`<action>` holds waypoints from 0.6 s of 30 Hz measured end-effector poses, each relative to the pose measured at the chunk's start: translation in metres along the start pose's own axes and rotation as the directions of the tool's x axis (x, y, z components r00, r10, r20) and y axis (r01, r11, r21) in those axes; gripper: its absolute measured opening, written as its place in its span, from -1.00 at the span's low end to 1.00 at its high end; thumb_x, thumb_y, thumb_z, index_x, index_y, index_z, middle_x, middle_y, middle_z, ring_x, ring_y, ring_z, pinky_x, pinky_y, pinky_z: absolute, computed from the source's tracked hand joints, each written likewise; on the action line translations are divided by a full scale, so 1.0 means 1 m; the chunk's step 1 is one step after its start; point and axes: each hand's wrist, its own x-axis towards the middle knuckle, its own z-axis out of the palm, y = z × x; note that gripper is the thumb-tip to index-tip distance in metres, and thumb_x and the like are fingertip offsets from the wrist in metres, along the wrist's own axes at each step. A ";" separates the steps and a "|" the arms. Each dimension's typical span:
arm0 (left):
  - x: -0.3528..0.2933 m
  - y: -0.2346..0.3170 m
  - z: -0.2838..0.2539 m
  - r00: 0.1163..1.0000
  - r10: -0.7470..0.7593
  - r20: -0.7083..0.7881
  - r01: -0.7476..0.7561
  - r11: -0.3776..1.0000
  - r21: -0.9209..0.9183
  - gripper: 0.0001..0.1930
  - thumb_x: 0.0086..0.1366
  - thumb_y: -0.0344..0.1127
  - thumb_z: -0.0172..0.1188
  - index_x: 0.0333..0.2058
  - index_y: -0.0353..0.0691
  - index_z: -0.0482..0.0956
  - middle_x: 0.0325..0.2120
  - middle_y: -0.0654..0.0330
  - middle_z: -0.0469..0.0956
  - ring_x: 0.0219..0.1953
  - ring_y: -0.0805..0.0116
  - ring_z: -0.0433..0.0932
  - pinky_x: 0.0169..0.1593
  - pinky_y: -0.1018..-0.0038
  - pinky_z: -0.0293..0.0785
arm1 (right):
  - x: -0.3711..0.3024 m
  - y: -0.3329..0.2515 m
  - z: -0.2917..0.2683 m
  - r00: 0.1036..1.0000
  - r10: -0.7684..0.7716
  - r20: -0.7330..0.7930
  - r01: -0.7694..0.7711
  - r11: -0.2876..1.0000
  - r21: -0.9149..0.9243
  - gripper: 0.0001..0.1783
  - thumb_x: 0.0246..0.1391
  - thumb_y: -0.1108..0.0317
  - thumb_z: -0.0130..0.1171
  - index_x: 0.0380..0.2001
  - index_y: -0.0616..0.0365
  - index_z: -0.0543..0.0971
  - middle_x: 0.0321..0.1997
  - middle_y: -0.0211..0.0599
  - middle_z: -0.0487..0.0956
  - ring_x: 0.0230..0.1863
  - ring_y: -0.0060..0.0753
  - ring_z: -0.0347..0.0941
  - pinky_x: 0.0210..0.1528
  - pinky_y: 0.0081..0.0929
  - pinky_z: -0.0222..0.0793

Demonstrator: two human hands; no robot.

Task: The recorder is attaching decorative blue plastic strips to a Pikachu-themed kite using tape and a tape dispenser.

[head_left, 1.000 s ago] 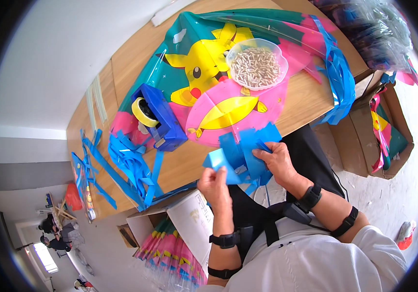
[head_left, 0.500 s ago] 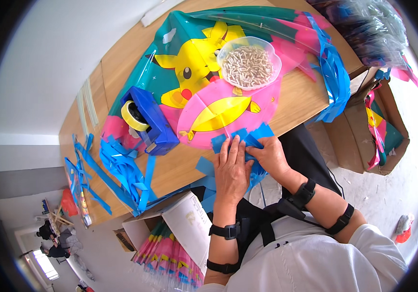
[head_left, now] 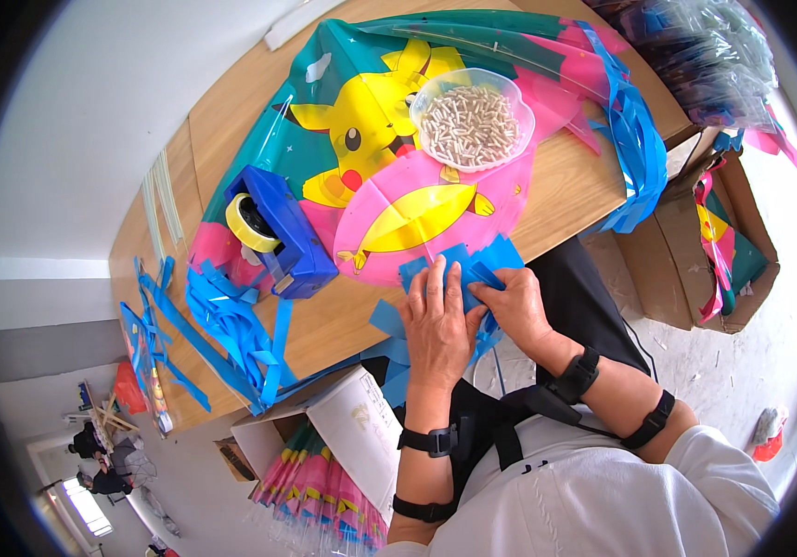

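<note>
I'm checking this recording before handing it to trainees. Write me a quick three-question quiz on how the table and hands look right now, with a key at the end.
1. Multiple choice: what colour is the tape roll in the blue dispenser?
A) Red
B) Yellow
C) Green

2. True or false: in the picture, the dispenser sits to the left of the clear bowl.

3. Short answer: which hand lies over the blue strips with its fingers stretched out?

Key:
1. B
2. True
3. The left hand; the right hand has its fingers curled in.
</note>
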 end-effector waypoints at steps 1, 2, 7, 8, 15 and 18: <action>-0.002 0.000 0.001 1.000 0.009 0.005 -0.009 1.000 0.018 -0.41 0.24 0.00 0.07 0.09 -0.35 0.36 0.20 0.07 0.24 0.16 0.01 0.20 0.10 0.12 0.16 | 0.001 0.001 0.001 1.000 -0.003 0.002 0.003 1.000 0.008 -0.67 -0.13 0.33 0.28 -0.66 0.44 0.47 -0.76 0.01 0.34 -0.72 -0.49 0.24 -0.62 -0.35 0.27; -0.003 0.000 0.003 1.000 0.018 0.011 -0.018 0.999 0.035 -0.41 0.24 0.00 0.07 0.09 -0.34 0.36 0.20 0.08 0.24 0.16 0.01 0.21 0.09 0.12 0.16 | 0.001 0.002 0.002 1.000 -0.006 0.004 0.006 1.000 0.015 -0.67 -0.13 0.33 0.28 -0.66 0.44 0.47 -0.77 -0.01 0.33 -0.72 -0.55 0.21 -0.63 -0.36 0.26; -0.007 -0.003 0.008 0.999 0.007 0.038 -0.010 0.998 0.068 -0.40 0.22 0.00 0.09 0.10 -0.33 0.36 0.21 0.10 0.24 0.16 0.03 0.20 0.08 0.11 0.13 | 0.001 -0.001 0.004 1.000 0.008 0.010 -0.008 0.999 0.045 -0.65 -0.12 0.34 0.28 -0.68 0.44 0.44 -0.78 -0.06 0.31 -0.69 -0.61 0.17 -0.64 -0.38 0.24; -0.007 -0.002 0.008 0.999 0.000 0.040 -0.003 0.998 0.069 -0.40 0.22 -0.01 0.10 0.10 -0.33 0.36 0.21 0.10 0.24 0.16 0.03 0.20 0.08 0.11 0.13 | 0.001 -0.002 0.004 1.000 0.008 0.011 -0.009 0.999 0.051 -0.65 -0.12 0.34 0.27 -0.69 0.45 0.44 -0.79 -0.07 0.30 -0.69 -0.61 0.17 -0.64 -0.39 0.24; -0.004 -0.001 0.007 0.999 0.001 0.034 -0.003 0.997 0.072 -0.41 0.20 -0.02 0.13 0.10 -0.32 0.36 0.21 0.11 0.24 0.16 0.04 0.20 0.08 0.10 0.14 | 0.001 0.001 0.004 1.000 0.025 -0.001 -0.025 0.998 0.050 -0.63 -0.11 0.34 0.28 -0.71 0.43 0.40 -0.80 -0.10 0.27 -0.68 -0.62 0.18 -0.64 -0.40 0.23; -0.004 -0.003 0.010 0.999 0.002 0.036 -0.005 0.997 0.083 -0.40 0.19 -0.03 0.14 0.11 -0.30 0.34 0.21 0.12 0.24 0.17 0.05 0.20 0.07 0.09 0.14 | 0.000 -0.001 0.002 0.998 -0.063 -0.020 0.061 0.994 -0.091 -0.69 -0.14 0.36 0.29 -0.64 0.39 0.43 -0.75 -0.07 0.33 -0.69 -0.44 0.33 -0.62 -0.38 0.27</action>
